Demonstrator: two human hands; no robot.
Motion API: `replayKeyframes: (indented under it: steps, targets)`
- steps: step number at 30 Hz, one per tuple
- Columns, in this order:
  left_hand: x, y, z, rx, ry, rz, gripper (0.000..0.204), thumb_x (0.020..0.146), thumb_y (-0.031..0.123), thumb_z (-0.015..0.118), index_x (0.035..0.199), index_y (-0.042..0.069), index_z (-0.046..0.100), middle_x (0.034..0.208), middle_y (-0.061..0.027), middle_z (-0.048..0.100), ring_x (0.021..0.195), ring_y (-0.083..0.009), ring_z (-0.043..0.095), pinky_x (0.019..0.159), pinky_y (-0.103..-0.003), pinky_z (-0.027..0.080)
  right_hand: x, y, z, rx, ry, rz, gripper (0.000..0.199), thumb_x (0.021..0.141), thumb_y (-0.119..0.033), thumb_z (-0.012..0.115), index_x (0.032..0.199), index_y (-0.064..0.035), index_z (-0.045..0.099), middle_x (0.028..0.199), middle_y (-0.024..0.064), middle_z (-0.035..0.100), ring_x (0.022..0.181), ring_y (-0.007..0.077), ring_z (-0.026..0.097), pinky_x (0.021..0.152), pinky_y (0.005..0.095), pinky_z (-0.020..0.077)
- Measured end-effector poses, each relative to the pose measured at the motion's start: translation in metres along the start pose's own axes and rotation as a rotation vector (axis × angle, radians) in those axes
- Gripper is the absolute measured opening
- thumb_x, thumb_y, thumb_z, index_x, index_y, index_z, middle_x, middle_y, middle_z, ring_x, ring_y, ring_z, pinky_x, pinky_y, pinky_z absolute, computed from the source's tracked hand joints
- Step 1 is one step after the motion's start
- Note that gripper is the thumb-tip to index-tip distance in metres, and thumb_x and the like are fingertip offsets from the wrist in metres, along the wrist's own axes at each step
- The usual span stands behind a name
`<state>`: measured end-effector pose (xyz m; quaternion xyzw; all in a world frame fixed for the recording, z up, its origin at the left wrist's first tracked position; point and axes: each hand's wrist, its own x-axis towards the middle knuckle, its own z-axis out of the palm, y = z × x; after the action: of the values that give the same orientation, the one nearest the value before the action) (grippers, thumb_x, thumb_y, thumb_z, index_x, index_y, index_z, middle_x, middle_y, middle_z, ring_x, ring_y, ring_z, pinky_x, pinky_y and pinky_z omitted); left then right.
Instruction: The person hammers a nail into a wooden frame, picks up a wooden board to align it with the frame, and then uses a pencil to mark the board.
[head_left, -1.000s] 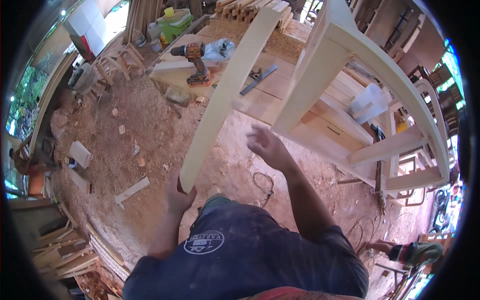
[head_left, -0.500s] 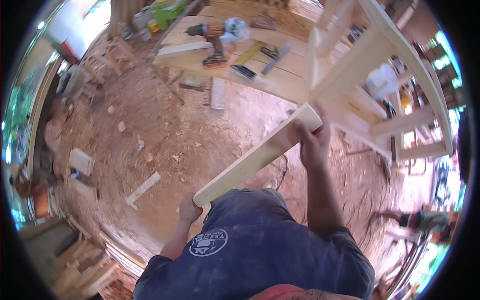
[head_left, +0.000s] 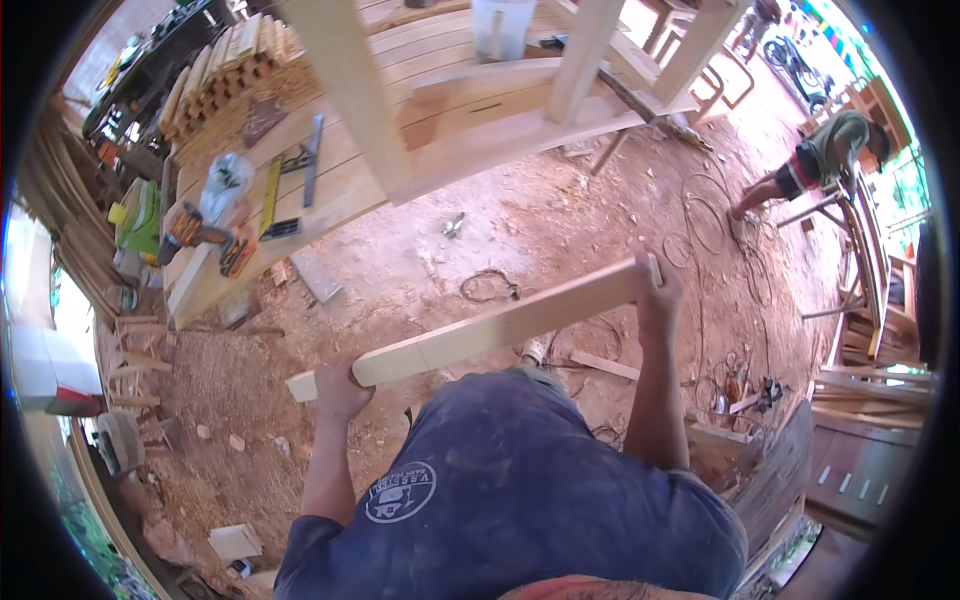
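Observation:
A long, pale wooden board point(head_left: 505, 326) is held level in front of my body, slanting up to the right. My left hand point(head_left: 343, 388) is closed round it near its left end, and a short stretch of wood shows beyond the hand. At the other end, my right hand point(head_left: 659, 297) grips the board with the thumb near the top edge. Past the board, a wooden workbench point(head_left: 345, 180) carries a cordless drill point(head_left: 203, 238), a yellow-bladed square point(head_left: 271, 198) and a grey-bladed square point(head_left: 313, 160).
A wooden frame with upright legs point(head_left: 355, 95) stands on the bench. Cables point(head_left: 700, 215) and wood scraps point(head_left: 603, 365) lie on the dusty floor. Another person point(head_left: 830, 155) bends over at the far right. Stacked turned wood pieces point(head_left: 225, 75) sit at the back left.
My view has swung to the right, so the bench now appears further left. The board has turned flatter, and my left hand now grips a little in from its end.

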<state>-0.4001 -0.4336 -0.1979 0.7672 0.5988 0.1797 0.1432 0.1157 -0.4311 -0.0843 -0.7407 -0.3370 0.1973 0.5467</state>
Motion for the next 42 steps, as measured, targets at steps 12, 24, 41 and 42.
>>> replayKeyframes:
  steps: [12,24,41,42]
  targets:
    - [0.189,0.294,-0.133,0.524,0.729,0.623,0.063,0.071,0.041,0.089,0.120,0.009,0.067,0.123,-0.0096,0.069,0.112,-0.0311,0.066,0.106,-0.052,0.043,0.140,0.123,-0.143,0.931,0.186,0.395,0.044,0.106,-0.047,0.058,0.111,-0.0038,0.064,0.093,0.0075,0.068,0.081,0.0186,0.068,0.071,0.0353,0.0589]
    - [0.301,0.471,-0.029,-1.559,0.357,0.479,0.080,0.091,0.059,0.060,0.145,0.003,0.042,0.125,-0.0111,0.054,0.102,-0.0271,0.060,0.092,-0.047,0.051,0.184,0.129,-0.137,0.934,-0.339,0.712,0.040,0.110,-0.043,0.050,0.127,-0.0082,0.060,0.104,0.0053,0.067,0.085,0.0172,0.063,0.071,0.0333,0.0541]
    - [0.490,0.696,0.086,-1.705,-0.600,1.182,0.085,0.079,0.053,0.086,0.136,0.007,0.042,0.104,-0.0167,0.064,0.093,-0.0363,0.067,0.083,-0.046,0.048,0.307,0.240,-0.237,1.169,-0.115,0.675,0.056,0.100,-0.051,0.064,0.129,-0.0028,0.063,0.125,0.0121,0.068,0.115,0.0305,0.066,0.099,0.0495,0.0529]
    - [0.504,0.709,0.092,-1.683,-0.637,1.241,0.086,0.080,0.052,0.087,0.137,0.008,0.041,0.104,-0.0174,0.065,0.093,-0.0363,0.067,0.082,-0.046,0.049,0.326,0.241,-0.244,1.150,-0.106,0.645,0.055,0.100,-0.049,0.064,0.129,-0.0022,0.063,0.124,0.0128,0.068,0.115,0.0313,0.066,0.099,0.0514,0.0528]
